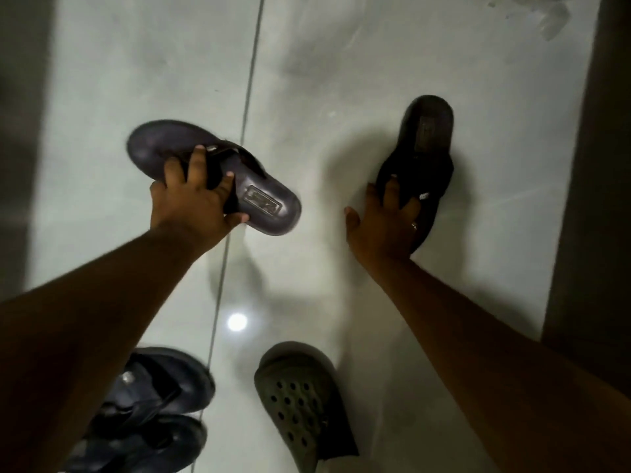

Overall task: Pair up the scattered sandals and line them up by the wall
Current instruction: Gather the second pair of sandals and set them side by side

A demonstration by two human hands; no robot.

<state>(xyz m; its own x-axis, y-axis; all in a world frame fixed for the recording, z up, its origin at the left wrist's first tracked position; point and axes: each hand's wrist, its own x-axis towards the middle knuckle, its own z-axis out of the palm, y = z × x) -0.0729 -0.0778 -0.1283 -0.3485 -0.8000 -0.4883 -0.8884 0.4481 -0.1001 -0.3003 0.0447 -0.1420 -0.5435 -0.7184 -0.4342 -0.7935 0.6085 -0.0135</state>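
Observation:
My left hand grips a dark thong sandal by its straps and holds it above the pale tiled floor, with the heel label toward the right. My right hand is closed on the straps of the matching dark sandal, which points away from me near the dark wall strip on the right. Whether that sandal rests on the floor or is lifted is unclear. A ring shows on the right hand.
Two dark blue sandals lie overlapped at the bottom left, partly behind my left arm. A grey-green perforated clog sits at the bottom centre. A tile joint runs up the glossy floor. A dark band lines the left edge.

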